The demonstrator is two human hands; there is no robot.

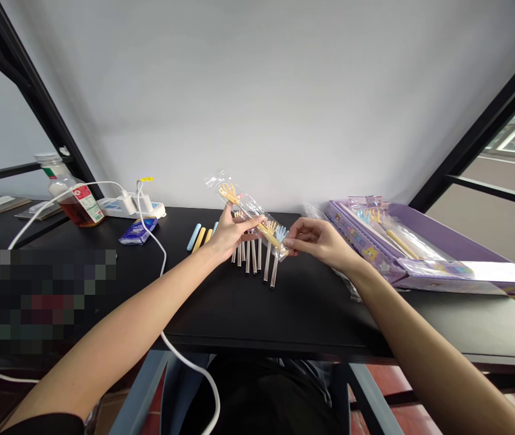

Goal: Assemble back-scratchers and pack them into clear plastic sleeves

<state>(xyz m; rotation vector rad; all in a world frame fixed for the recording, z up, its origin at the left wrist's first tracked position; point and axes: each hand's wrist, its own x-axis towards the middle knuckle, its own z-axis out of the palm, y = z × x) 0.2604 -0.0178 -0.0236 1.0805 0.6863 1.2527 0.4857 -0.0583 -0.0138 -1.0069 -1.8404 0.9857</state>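
My left hand grips a clear plastic bag above the table. A yellow claw-shaped head, like that of a back scratcher, shows at the bag's upper left end. The bag slants down to the right, and my right hand pinches its lower end between thumb and fingers. Beneath, several metal rods lie side by side, partly hidden by my left hand and the bag. A blue claw-shaped head sits at the right of the row. Blue and yellow handles stick out left of my left hand.
On the right stands an open purple box with bagged back scratchers inside. A blue packet, a white power strip and a bottle stand at left. A white cable crosses the black table.
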